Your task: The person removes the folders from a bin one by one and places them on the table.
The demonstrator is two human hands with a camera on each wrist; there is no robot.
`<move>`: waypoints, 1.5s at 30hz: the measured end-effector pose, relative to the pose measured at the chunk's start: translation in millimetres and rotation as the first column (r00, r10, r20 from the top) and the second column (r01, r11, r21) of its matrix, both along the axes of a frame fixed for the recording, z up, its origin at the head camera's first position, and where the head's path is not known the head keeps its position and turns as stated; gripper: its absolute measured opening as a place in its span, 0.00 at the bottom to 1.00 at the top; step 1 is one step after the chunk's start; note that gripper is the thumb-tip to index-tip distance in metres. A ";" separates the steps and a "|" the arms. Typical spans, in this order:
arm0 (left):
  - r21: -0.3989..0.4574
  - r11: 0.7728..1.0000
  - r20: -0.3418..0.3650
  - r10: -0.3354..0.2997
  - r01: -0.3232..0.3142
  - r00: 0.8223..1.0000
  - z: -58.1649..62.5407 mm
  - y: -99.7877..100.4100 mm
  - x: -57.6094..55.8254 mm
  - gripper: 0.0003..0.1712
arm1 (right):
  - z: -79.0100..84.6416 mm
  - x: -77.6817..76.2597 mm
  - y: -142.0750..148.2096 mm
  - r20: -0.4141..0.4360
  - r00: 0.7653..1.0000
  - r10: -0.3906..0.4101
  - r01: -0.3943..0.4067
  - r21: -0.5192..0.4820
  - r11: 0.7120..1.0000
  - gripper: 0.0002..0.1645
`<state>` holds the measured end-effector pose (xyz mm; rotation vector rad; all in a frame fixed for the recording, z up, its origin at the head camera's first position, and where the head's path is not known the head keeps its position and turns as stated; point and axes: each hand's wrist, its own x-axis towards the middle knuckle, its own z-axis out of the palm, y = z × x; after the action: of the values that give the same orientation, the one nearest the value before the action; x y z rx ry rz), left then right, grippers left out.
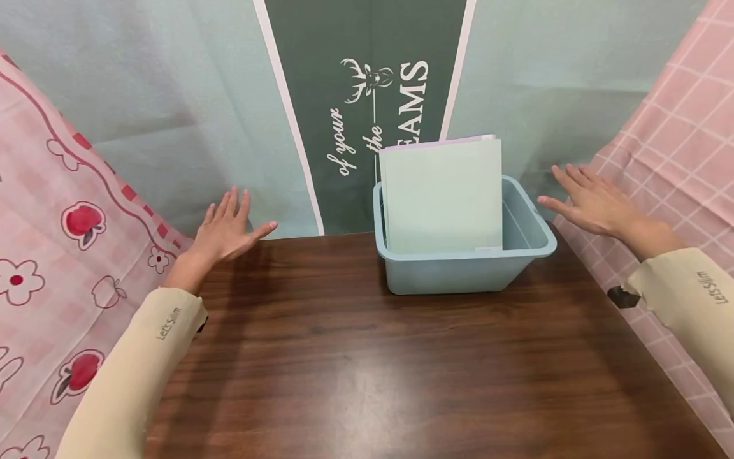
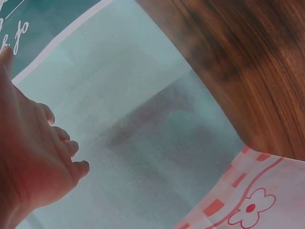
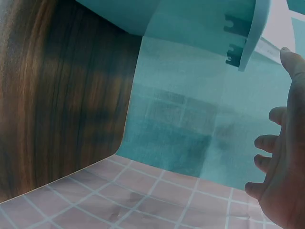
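Note:
In the head view a light blue plastic bin [image 1: 453,274] stands at the back right of the brown table. Pale green flat folders or boards [image 1: 441,197] stand upright in it, with a thin lilac edge [image 1: 441,143] showing behind them. My left hand [image 1: 226,226] is held out over the back left of the table, fingers spread, holding nothing. To the right of the bin hovers my right hand [image 1: 593,201], its fingers also spread and apart from the bin. The right wrist view shows the bin's rim [image 3: 255,36] near that thumb.
The brown wood table [image 1: 321,357] ends at a pale green cloth [image 1: 189,95] with a dark lettered band [image 1: 367,38]. A pink apple-print cloth [image 1: 34,223] hangs on the left, a pink checked cloth [image 1: 676,140] on the right.

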<state>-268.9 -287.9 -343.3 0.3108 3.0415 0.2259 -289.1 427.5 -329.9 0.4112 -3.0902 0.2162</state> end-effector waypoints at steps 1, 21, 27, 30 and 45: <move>0.000 1.000 -0.004 -0.002 0.002 1.000 0.6 1.2 -0.2 0.65 | 0.6 0.4 -1.1 -0.001 1.000 0.001 -0.001 -0.003 1.000 0.53; 0.037 0.998 -0.049 -0.042 0.043 0.998 0.1 24.9 -4.0 0.63 | -1.4 3.4 -31.2 -0.007 0.997 0.083 -0.082 0.024 0.996 0.55; 0.055 0.997 -0.056 -0.054 0.057 0.997 0.6 32.0 -7.7 0.61 | -2.4 3.8 -37.6 0.013 0.995 0.096 -0.096 -0.001 0.995 0.55; 0.054 0.996 -0.063 -0.062 0.066 0.996 2.3 36.5 -9.3 0.60 | -3.4 4.0 -43.1 0.019 0.994 0.109 -0.109 -0.011 0.994 0.55; 0.073 0.990 -0.099 -0.110 0.118 0.989 3.0 51.9 -20.2 0.62 | -7.5 10.7 -64.1 0.089 0.990 0.113 -0.109 -0.045 0.993 0.57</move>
<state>-289.1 -236.0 -340.4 0.5142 3.0998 0.3336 -278.4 363.4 -337.4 0.5894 -3.1484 0.3074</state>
